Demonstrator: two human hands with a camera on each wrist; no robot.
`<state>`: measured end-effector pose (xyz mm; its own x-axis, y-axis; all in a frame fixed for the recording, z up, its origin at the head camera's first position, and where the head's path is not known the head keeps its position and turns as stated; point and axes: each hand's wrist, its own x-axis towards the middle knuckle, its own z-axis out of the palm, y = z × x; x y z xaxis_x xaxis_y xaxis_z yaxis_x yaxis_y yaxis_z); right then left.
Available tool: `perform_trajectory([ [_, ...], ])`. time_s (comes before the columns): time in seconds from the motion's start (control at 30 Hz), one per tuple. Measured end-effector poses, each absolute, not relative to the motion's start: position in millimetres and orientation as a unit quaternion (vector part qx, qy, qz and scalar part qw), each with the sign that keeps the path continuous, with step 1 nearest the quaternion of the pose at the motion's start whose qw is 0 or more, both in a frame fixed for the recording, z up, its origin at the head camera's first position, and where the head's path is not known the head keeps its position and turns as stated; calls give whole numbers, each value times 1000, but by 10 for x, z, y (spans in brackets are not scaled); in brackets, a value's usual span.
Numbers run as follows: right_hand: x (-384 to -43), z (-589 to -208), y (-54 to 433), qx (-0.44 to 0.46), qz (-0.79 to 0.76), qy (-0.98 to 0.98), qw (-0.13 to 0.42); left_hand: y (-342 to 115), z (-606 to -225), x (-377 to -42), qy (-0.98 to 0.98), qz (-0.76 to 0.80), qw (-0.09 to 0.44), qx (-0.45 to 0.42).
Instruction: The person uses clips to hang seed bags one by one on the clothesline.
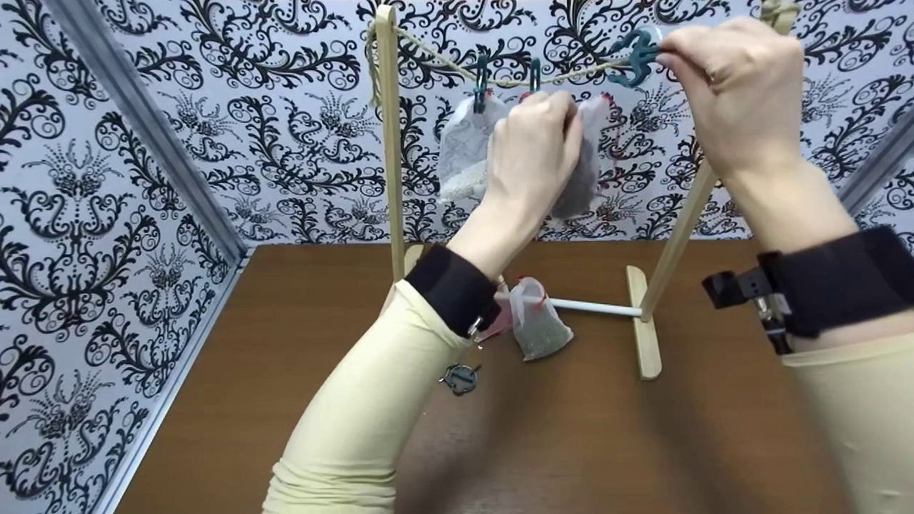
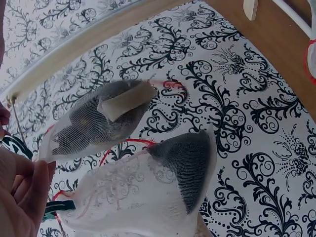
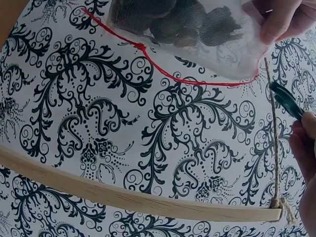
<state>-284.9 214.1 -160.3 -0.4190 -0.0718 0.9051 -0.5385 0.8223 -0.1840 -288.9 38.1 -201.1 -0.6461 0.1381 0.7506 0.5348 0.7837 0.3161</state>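
My left hand (image 1: 532, 146) pinches the upper edge of a white mesh bag (image 2: 98, 121) with dark lumpy pieces and one pale piece inside. A red drawstring (image 3: 197, 84) trails along this bag's edge. In the right wrist view, my right hand (image 1: 746, 93) grips a teal clothespin (image 3: 286, 98) close beside the twine (image 3: 275, 143). Left of the held bag, a mesh bag with white contents (image 1: 460, 160) hangs from a clothespin (image 1: 481, 86). A second clothespin (image 1: 535, 73) sits on the line; the left wrist view shows a hanging bag with black grains (image 2: 185, 168).
Two wooden posts (image 1: 393, 157) carry the twine, joined low down by a white bar (image 1: 596, 307). On the brown table (image 1: 643, 442) lie a mesh bag with greenish grains (image 1: 540, 332), a pink bag (image 1: 500, 321) and a small dark teal object (image 1: 462, 379). Patterned panels stand behind and left.
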Motion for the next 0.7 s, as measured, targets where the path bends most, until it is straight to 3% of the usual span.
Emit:
perform_trajectory([
  [0.2, -2840, -1550, 2143, 176, 206, -861, 430, 397, -2002, -2944, -874, -218, 404, -160],
  [0.7, -2825, -1656, 2162, 210, 215, -883, 361, 412, -2047, -3000, -862, -263, 403, -157],
])
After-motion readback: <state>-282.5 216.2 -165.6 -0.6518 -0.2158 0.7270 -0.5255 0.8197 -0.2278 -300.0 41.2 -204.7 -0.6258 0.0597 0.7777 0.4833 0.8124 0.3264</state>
